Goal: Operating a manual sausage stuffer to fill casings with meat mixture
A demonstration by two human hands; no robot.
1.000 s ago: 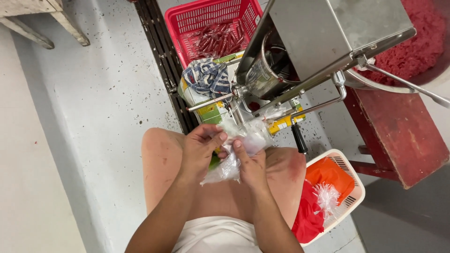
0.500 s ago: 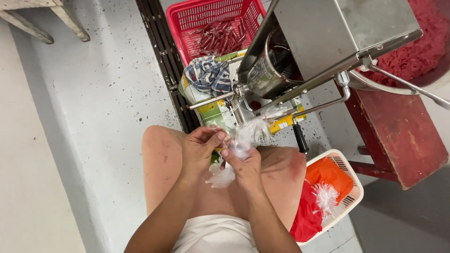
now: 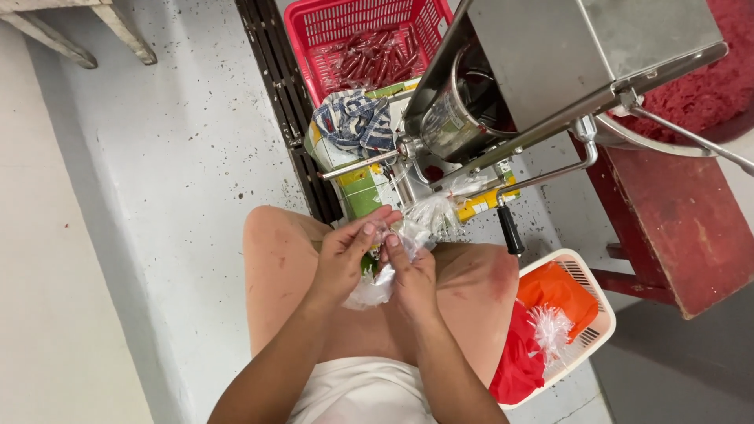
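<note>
Clear thin plastic film bag (image 3: 408,235), pinched by left hand (image 3: 345,255) and right hand (image 3: 410,271); likely light, limp, slippery; best gripped at its gathered neck, toward twelve o'clock.

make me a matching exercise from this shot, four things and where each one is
Things:
1. clear bag
2. red basket
3. checked cloth
4. white basket

Places:
A. on the floor by the person's right knee
B. between both hands, over the lap
C. top of the picture, with red sticks inside
D. draped beside the metal machine

Pairs: 1-B, 2-C, 3-D, 4-A
</note>
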